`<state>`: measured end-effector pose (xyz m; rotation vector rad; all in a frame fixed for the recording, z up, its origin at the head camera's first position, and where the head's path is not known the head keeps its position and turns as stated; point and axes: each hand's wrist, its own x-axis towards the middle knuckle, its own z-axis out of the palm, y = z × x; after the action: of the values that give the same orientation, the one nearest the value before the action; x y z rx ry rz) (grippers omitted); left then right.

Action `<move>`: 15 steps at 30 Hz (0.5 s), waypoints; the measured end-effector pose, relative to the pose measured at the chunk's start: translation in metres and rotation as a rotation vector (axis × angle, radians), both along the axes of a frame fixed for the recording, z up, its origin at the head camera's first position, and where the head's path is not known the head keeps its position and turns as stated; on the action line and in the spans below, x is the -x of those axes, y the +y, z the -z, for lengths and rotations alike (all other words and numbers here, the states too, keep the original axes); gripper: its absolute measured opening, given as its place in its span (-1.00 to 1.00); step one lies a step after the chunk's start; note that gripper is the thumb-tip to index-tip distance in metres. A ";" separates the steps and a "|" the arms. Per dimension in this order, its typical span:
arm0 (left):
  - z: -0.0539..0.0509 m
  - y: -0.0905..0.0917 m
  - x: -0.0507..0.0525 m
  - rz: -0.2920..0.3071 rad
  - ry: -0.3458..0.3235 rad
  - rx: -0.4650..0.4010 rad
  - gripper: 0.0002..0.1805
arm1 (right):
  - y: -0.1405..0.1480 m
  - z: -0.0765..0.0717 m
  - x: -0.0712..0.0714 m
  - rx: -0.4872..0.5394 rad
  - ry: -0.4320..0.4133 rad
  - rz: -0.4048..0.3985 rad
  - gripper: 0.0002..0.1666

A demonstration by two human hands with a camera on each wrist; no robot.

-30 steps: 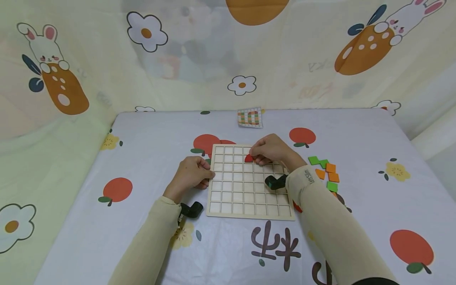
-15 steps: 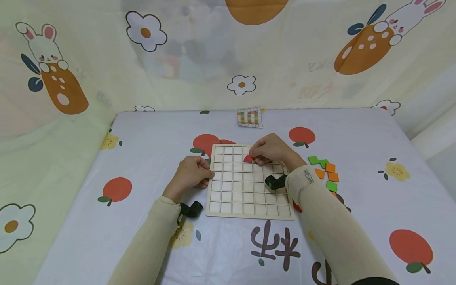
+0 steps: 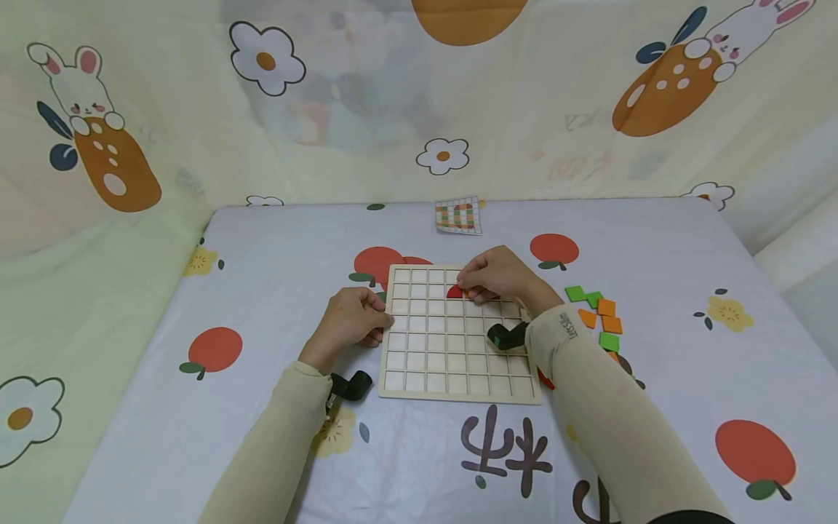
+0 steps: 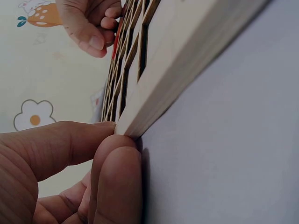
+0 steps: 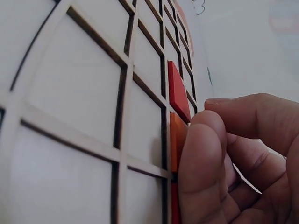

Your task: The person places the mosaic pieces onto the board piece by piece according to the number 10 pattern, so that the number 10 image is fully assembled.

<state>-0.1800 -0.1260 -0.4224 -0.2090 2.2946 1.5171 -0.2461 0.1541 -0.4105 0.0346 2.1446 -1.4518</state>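
Observation:
My left hand (image 3: 351, 322) pinches the left edge of the wooden grid board (image 3: 417, 400), thumb on top, as the left wrist view shows. Over the board's far part, my right hand (image 3: 500, 276) has curled fingers at an orange piece (image 5: 175, 140) by the cells; the fingertips partly cover it. Beside it a red piece (image 5: 177, 93) with a curved edge lies in a cell, and another red piece (image 5: 175, 203) is partly visible on the other side. Whether the orange piece lies flat cannot be told.
Right of the board lie several loose pieces, green (image 3: 609, 342) and orange (image 3: 612, 324), some partly behind the right sleeve. A red piece (image 3: 546, 379) shows at the board's right edge. Behind the board is a small patterned card (image 3: 458, 216). A printed cloth covers the table.

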 end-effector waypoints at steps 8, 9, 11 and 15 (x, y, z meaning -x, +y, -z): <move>0.002 -0.001 0.001 0.005 0.003 0.003 -0.78 | 0.011 -0.002 -0.004 0.058 0.049 0.031 -0.67; 0.002 -0.001 0.001 0.004 0.002 0.005 -0.77 | 0.014 -0.004 -0.005 0.061 0.064 0.044 -0.66; 0.003 0.000 0.001 0.004 -0.004 0.011 -0.78 | 0.024 -0.008 -0.008 0.062 0.088 0.066 -0.63; 0.003 0.001 0.001 0.007 -0.013 0.019 -0.77 | 0.054 -0.016 -0.015 0.028 0.121 0.106 -0.56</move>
<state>-0.1812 -0.1254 -0.4252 -0.2149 2.2982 1.4862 -0.2314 0.2076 -0.3946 0.0519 2.2483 -1.5805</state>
